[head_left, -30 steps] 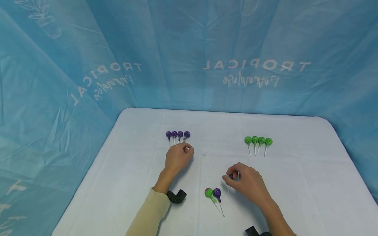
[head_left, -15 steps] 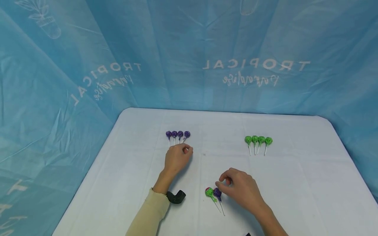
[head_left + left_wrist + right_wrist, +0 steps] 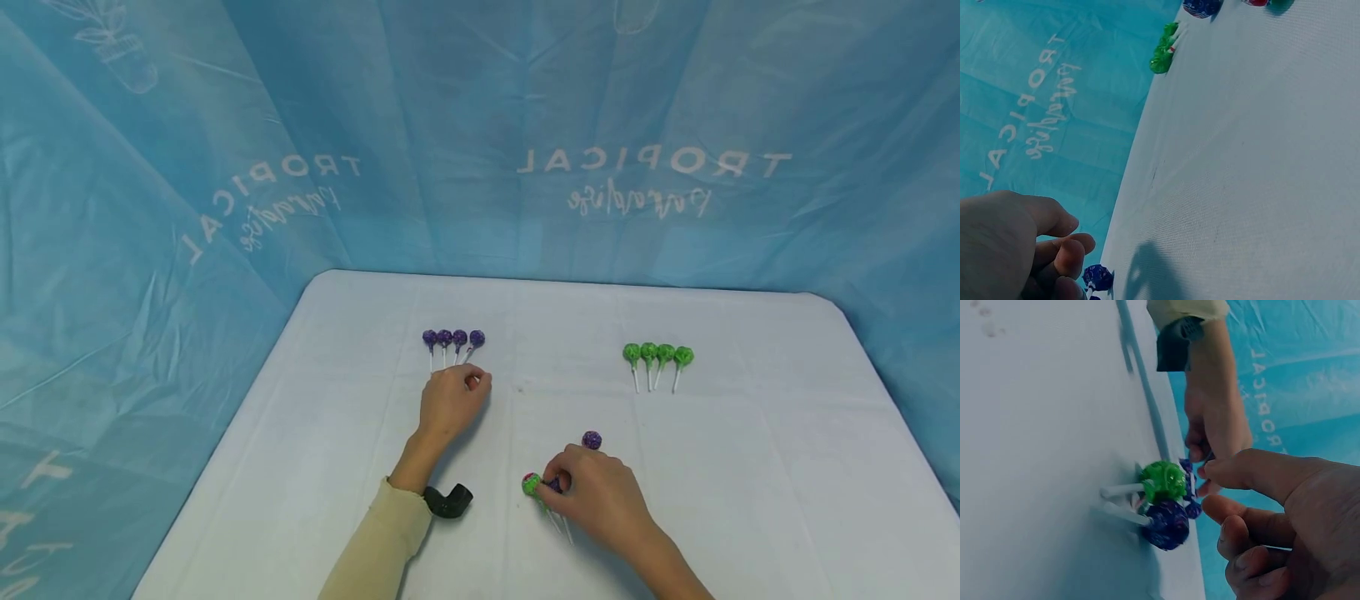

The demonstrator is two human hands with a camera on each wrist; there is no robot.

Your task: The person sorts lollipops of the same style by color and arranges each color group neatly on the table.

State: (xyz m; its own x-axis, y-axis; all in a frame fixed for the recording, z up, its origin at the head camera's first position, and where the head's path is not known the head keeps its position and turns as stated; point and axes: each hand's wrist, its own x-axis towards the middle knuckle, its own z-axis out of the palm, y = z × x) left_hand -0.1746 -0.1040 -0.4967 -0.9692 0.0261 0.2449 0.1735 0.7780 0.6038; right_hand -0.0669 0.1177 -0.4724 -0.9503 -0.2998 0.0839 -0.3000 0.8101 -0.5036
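Observation:
Just below a row of several purple lollipops, my left hand hovers with bent fingers; nothing is in its grasp. The left wrist view shows its thumb and fingers beside a purple lollipop. My right hand is over a pair of lollipops, one green with a red spot and one purple, the latter partly covered by the fingers. In the right wrist view, thumb and forefinger stand apart, close to the green lollipop and purple lollipop. Another purple lollipop lies beyond the right hand, its stick hidden.
Several green lollipops lie in a row at the back right of the white table. A blue printed curtain hangs behind and to the left. A dark wrist mount sits by the left sleeve.
My right hand has moved left and nearer, from the single purple lollipop to the green and purple pair. That single lollipop now shows beyond the hand. My left hand has stayed nearly still.

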